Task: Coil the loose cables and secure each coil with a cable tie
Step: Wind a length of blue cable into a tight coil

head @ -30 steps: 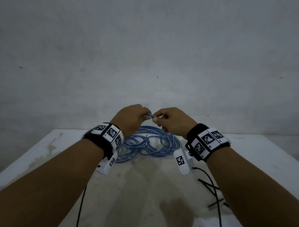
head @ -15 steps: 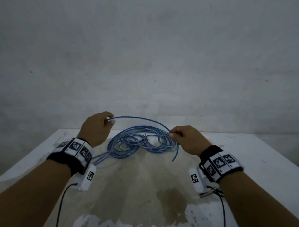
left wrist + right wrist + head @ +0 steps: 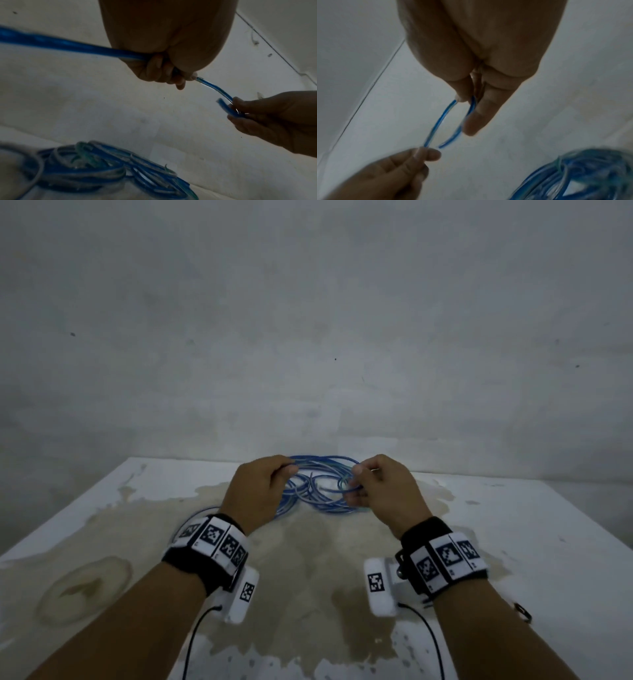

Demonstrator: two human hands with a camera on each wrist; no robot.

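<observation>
A tangle of blue cable [image 3: 318,498] lies on the white table [image 3: 513,525] near its far edge. My left hand [image 3: 284,470] grips one strand of it in curled fingers, and the strand [image 3: 51,42] runs out to the left of the fist. A short stretch of cable [image 3: 214,88] spans to my right hand [image 3: 359,474], which pinches it between thumb and fingers with a small bend and the free end [image 3: 447,143] sticking out. Both hands hover just above the pile [image 3: 102,169], about a hand's width apart. The pile [image 3: 590,175] is blurred in the right wrist view.
The tabletop carries wide brown stains [image 3: 308,559] and a ring mark [image 3: 85,587] at the near left. A grey wall [image 3: 308,337] stands right behind the table. Thin black leads [image 3: 431,642] hang from the wrist cameras. A small dark object [image 3: 522,613] lies by my right forearm.
My hands were wide apart with a long arc of cable between them. They have come together over the pile, and the span of cable between them is now short.
</observation>
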